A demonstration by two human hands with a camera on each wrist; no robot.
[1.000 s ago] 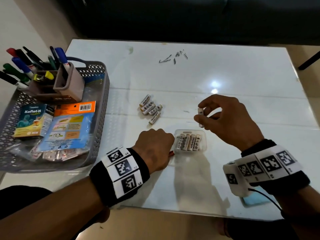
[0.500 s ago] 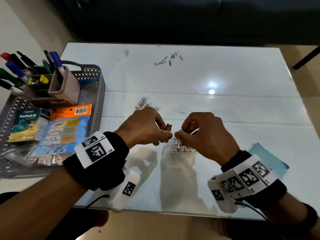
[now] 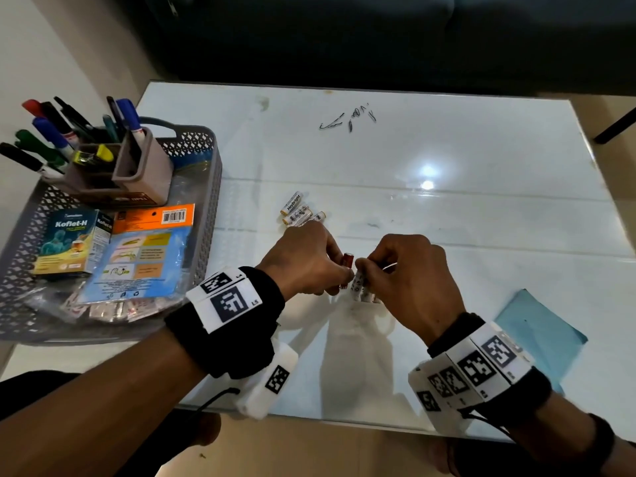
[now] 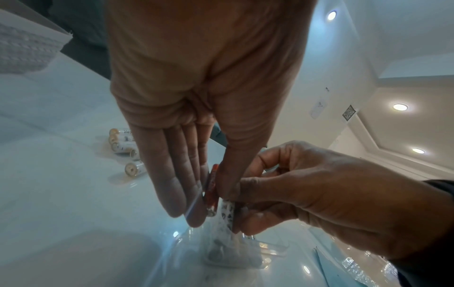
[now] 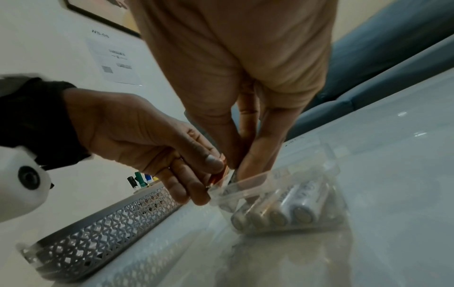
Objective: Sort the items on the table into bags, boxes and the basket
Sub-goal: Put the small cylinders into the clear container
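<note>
Since a second ago both hands have met over the clear plastic battery box [image 5: 282,194]: left hand [image 3: 303,259] pinches a red cylindrical battery [image 3: 347,261], right hand [image 3: 406,270] pinches a white one [image 4: 227,211].

glossy white table [image 3: 447,160] carries grey basket [image 3: 210,187], loose batteries [image 3: 297,213], clear battery box [image 5: 307,194], blue sheet [image 3: 540,332].

A dark blue sofa [image 3: 344,36] stood behind the white glossy table [image 3: 447,149], and the floor [image 3: 309,452] under it was beige. The walls [image 5: 49,58] were pale, with a printed paper sheet [image 5: 113,60] and a framed picture [image 5: 103,17] above it. Round ceiling lamps [image 4: 400,107] were shining, and one was reflected on the table top.
</note>
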